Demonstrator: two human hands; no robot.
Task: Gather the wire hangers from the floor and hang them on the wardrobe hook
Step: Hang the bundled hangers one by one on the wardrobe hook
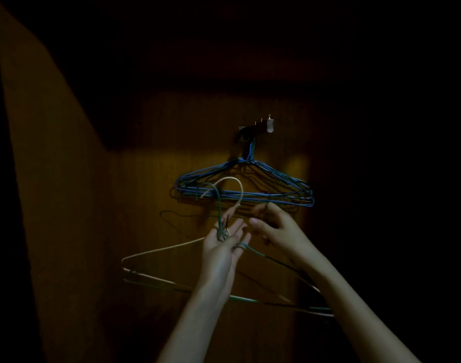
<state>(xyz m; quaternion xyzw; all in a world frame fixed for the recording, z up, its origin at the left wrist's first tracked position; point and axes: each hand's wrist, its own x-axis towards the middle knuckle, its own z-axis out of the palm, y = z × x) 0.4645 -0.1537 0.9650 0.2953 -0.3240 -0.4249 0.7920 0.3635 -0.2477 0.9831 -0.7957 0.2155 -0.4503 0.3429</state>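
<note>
A person's left hand (221, 241) pinches the necks of a cream hanger (171, 248) and green hanger (255, 251) in its fingers, at 7 o'clock below the wardrobe hook (255, 129), where blue hangers (245, 189) already hang. The right hand (276, 227), fingers loosely curled, holds nothing clearly visible; next, likely, the hanger hooks must be lifted onto that hook.

Approach to the wardrobe hook (255, 129) is partly blocked from below: a bundle of blue hangers (245, 188) hangs from it, directly above both raised hands. The hook's outer end shows bare. Wardrobe back panel (150, 179) closes off behind; the surroundings are too dark to assess.
</note>
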